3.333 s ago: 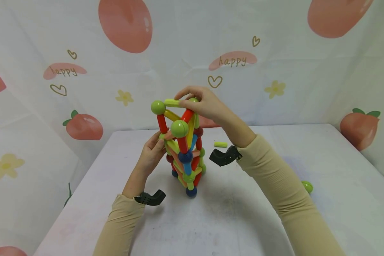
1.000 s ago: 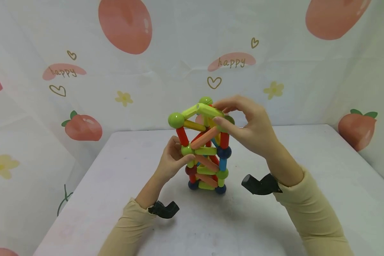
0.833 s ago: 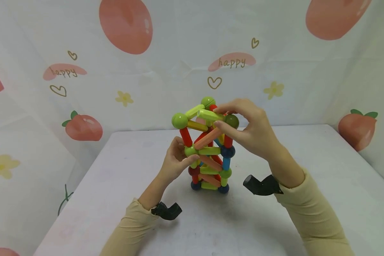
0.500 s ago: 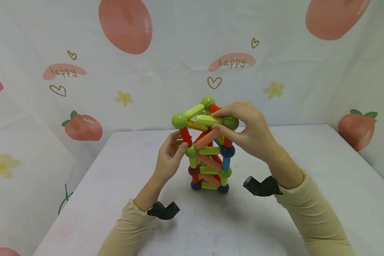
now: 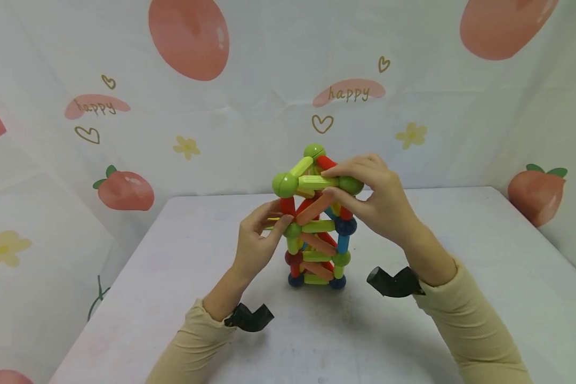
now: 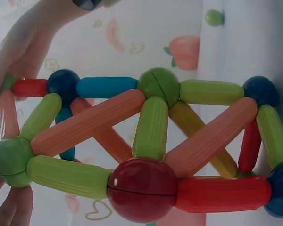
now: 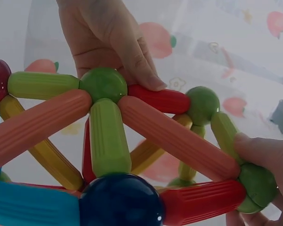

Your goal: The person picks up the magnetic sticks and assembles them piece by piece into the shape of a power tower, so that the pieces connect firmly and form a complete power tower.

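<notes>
A tower of magnetic balls and rods (image 5: 314, 255) stands upright on the table, with three green balls at its top. My right hand (image 5: 381, 200) pinches a yellow-green rod (image 5: 312, 182) beside the right green ball (image 5: 350, 185). The rod's other end meets the left green ball (image 5: 285, 184). My left hand (image 5: 256, 240) grips the left column, its thumb by a red rod (image 7: 165, 100) and the green ball (image 7: 104, 84) below it. Slivers of yellow and green show between its thumb and fingers. The left fingertips are partly hidden behind the column.
In the left wrist view, a loose green ball (image 6: 214, 18) lies on the white table (image 6: 254, 47). Dark wrist cameras (image 5: 249, 317) jut from both sleeves close to the tower. A patterned cloth (image 5: 249, 117) hangs behind the table.
The tower has turned and shifted right. The loose rod on the table is gone from there. The right hand has lowered the yellow-green rod level, and its free end now meets the left ball.
</notes>
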Motion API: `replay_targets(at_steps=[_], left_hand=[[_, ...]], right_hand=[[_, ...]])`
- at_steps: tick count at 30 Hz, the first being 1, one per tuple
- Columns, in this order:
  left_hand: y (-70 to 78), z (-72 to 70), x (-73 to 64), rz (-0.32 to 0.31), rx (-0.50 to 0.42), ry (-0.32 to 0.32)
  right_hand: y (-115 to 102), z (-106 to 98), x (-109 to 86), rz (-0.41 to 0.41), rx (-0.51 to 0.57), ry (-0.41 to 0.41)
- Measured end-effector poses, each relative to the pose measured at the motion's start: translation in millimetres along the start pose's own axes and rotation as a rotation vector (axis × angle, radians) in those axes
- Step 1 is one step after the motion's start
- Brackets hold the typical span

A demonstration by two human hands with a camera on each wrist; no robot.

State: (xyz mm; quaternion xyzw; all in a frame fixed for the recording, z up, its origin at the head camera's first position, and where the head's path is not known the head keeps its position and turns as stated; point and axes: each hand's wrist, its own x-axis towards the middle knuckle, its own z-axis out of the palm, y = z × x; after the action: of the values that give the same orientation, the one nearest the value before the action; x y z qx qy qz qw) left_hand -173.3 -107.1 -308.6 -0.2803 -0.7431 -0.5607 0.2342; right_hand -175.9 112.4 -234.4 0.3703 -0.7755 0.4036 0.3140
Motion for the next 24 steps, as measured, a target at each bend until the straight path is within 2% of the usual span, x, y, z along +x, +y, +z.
replay_targets(at_steps=[6,9,17,21,24], left_hand=[[2.4,7.1,-0.6,0.018,-0.019,-0.012],[2.3,11.6,-0.3,0.024,-0.032,-0.022],[1.8,24.6,2.1,0.003,-0.059,-0.063],[0.7,29.8,3.9,0.006,-0.073,-0.085],[-1.2,32.1,6.4,0.008,-0.076,-0.089]], right_hand=[[1.5,-8.2,-3.8,0.012,-0.012,-0.027],[4.8,-14.3,-7.0,0.025,0.025,-0.017],[18.0,-31.2,-19.4,0.111,0.398,0.096],[24.8,-35.0,-27.2,0.091,0.523,0.15],[28.3,-35.8,-30.9,0.067,0.574,0.165]])
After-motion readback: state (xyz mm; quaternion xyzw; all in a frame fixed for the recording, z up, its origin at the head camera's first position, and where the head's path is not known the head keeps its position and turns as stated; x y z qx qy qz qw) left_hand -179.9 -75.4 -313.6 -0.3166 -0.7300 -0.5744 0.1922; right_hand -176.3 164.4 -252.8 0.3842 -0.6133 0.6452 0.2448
